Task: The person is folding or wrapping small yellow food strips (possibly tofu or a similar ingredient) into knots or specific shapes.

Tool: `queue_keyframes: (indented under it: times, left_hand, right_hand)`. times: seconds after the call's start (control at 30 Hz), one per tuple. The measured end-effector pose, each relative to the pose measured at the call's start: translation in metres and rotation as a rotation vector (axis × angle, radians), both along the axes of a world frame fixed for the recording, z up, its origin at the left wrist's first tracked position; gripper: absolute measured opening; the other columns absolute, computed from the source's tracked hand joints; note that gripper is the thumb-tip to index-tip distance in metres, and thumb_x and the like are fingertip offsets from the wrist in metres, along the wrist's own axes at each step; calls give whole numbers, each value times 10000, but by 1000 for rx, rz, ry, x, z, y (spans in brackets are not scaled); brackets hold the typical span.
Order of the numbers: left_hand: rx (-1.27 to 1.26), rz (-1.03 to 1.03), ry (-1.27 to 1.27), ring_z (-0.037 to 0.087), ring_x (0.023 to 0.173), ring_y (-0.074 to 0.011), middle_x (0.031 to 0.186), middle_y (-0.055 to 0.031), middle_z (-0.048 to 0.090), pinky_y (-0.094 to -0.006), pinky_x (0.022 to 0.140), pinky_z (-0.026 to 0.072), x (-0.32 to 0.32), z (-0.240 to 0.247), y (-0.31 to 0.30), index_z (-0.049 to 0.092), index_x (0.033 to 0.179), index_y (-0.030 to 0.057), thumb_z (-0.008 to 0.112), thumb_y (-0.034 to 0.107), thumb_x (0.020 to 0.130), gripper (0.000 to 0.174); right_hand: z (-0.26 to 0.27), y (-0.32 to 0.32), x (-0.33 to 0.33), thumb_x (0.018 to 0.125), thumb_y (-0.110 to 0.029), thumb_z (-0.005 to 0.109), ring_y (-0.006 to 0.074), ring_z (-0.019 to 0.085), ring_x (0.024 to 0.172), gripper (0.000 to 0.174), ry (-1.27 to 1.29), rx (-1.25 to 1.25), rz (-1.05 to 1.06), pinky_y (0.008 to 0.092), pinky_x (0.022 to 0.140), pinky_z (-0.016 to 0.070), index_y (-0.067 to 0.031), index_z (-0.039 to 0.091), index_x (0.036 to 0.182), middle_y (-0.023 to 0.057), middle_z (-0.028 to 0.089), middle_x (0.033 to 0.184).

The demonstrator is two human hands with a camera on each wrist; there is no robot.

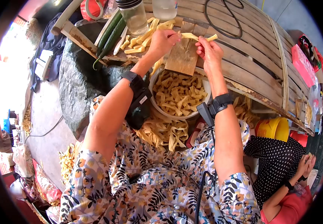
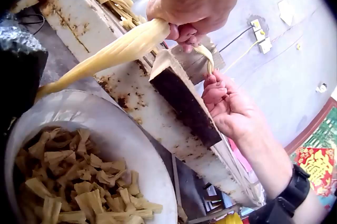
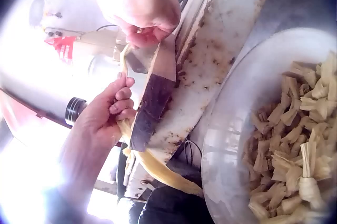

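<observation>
A pale yellow, ribbed strip (image 1: 189, 36) is stretched between my two hands above a small wooden board (image 1: 182, 61). My left hand (image 1: 164, 42) grips it with curled fingers, and the strip's long tail (image 2: 113, 50) hangs down from that hand toward the bowl. On the other side, my right hand (image 1: 210, 52) pinches the strip near its short end between thumb and fingers. Below the board stands a white bowl (image 2: 95, 105) full of short, knotted yellow pieces (image 1: 178, 93). More long strips (image 1: 165, 130) lie heaped below the bowl.
On the slatted table (image 1: 243, 56) are green cucumbers (image 1: 111, 39), a jar with a black lid (image 1: 134, 18), finished-looking yellow knots (image 1: 137, 43) and a black cable (image 1: 225, 31). A yellow bucket (image 1: 281, 128) stands at right, beside another person in dotted trousers (image 1: 277, 160).
</observation>
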State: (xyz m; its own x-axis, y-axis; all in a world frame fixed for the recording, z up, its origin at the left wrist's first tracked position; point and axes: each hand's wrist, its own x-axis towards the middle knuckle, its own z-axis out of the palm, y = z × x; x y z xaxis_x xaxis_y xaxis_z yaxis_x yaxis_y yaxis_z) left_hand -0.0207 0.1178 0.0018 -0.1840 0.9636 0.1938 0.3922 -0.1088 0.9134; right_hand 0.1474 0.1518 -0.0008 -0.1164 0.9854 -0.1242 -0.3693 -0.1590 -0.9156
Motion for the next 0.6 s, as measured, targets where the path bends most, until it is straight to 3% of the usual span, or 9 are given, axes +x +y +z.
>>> queue_keyframes:
  times: [0.2, 0.3, 0.33, 0.43, 0.47, 0.57, 0.6]
  left_hand:
    - [55, 95, 73, 427, 526, -40, 577, 35, 497, -193, 479, 332, -14, -12, -7, 646, 767, 23, 581, 191, 820, 188]
    - [-98, -79, -233, 388, 504, -37, 586, 35, 478, -188, 454, 298, -11, 6, -26, 625, 777, 8, 561, 173, 837, 188]
    - [-139, -127, -310, 352, 505, -29, 611, 38, 466, -179, 453, 275, -8, 10, -32, 597, 814, 15, 541, 178, 855, 177]
    - [-233, -264, -409, 363, 524, -23, 639, 41, 477, -170, 472, 286, -1, 20, -57, 580, 849, 38, 535, 198, 862, 166]
    - [-272, -323, -379, 365, 533, -18, 660, 41, 485, -163, 486, 290, 0, 18, -63, 569, 891, 44, 526, 206, 870, 169]
    - [-303, -440, -332, 366, 530, -14, 668, 41, 492, -161, 485, 298, 3, 17, -82, 569, 889, 41, 520, 198, 874, 164]
    - [-313, -444, -323, 371, 529, -13, 666, 39, 499, -160, 482, 308, 6, 18, -88, 565, 886, 36, 513, 193, 882, 166]
  right_hand:
    - [-11, 1, 23, 777, -127, 650, 71, 498, 469, 163, -146, -42, -138, 176, 431, 414, 16, 584, 735, 65, 596, 649]
    - [-2, -13, 35, 781, -138, 647, 63, 499, 479, 165, -83, 12, -24, 174, 439, 421, 9, 586, 738, 58, 600, 658]
    - [4, -20, 40, 816, -191, 624, 53, 465, 516, 197, -104, -18, 24, 169, 466, 418, 3, 594, 824, 41, 577, 704]
    - [11, -40, 45, 838, -257, 596, 49, 482, 533, 265, -153, -33, 191, 165, 475, 420, 2, 608, 893, 43, 588, 720]
    - [11, -47, 47, 838, -327, 586, 85, 542, 552, 351, -210, -19, 242, 190, 497, 448, 20, 620, 883, 64, 617, 710]
    - [20, -66, 57, 844, -348, 572, 115, 570, 600, 363, -642, 255, 419, 217, 539, 454, 4, 627, 912, 70, 616, 704]
    - [15, -66, 62, 840, -327, 582, 128, 576, 630, 344, -771, 478, 446, 230, 562, 451, -4, 622, 951, 61, 612, 697]
